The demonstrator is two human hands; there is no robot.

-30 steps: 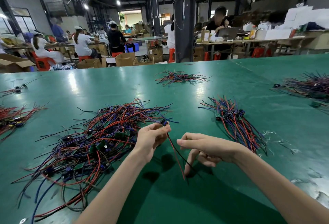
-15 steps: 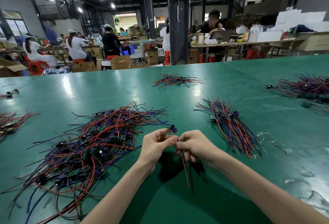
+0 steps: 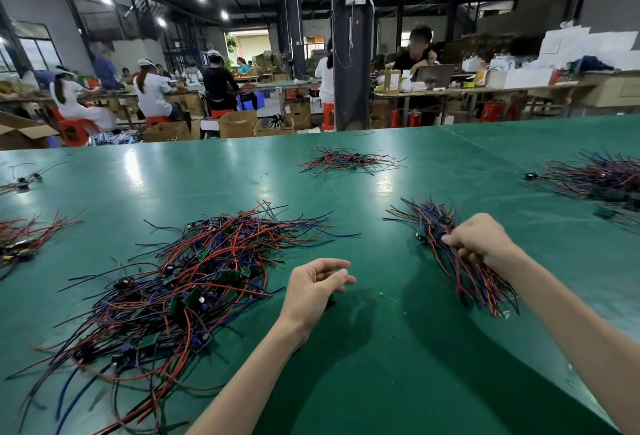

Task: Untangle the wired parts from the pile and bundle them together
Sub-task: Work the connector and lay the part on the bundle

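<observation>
A small bundle (image 3: 474,279) is gripped by the right hand (image 3: 479,239); the left hand (image 3: 317,282) is held loose, empty — a large pile (image 3: 194,282) is left tangled.

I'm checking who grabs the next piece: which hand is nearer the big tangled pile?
Left. The left hand hovers just right of the tangled pile, fingers loosely curled and empty. The right hand is farther right, gripping wires at the neat bundle.

Table (image 3: 415,382) smooth glossy green; wires (image 3: 194,282) plastic-coated red, blue, black; cardboard boxes (image 3: 239,125) matt brown.
</observation>
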